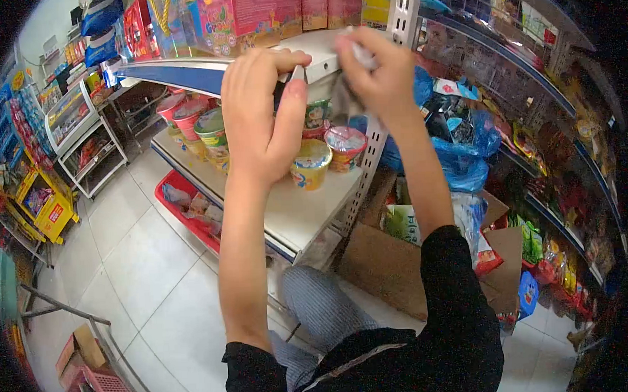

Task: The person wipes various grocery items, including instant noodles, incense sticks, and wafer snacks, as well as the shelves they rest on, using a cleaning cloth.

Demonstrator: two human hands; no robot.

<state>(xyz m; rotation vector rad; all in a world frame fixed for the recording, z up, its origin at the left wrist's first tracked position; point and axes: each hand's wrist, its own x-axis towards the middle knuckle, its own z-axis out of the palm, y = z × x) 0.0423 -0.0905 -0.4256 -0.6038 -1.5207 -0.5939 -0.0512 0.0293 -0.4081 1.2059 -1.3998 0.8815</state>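
My left hand [258, 114] is wrapped over the front corner of the upper shelf [314, 43], fingers on top and thumb at the edge. At the end of that shelf, my right hand [382, 70] is closed around a white cloth [362, 56], blurred by motion. Below my hands, a yellow cup [311, 164] and a pink-rimmed cup [345, 148] stand on the lower shelf [286, 211]. More lidded cups, among them a green one [211, 130], stand in rows to the left, part of them hidden behind my left hand.
Pink boxes [254, 20] stand on the upper shelf. A perforated white upright [362, 169] rises beside my right arm. An open cardboard box [380, 267] and a blue plastic bag [467, 168] lie to the right. Under the shelf is a red basket [182, 219], near my knee [322, 301].
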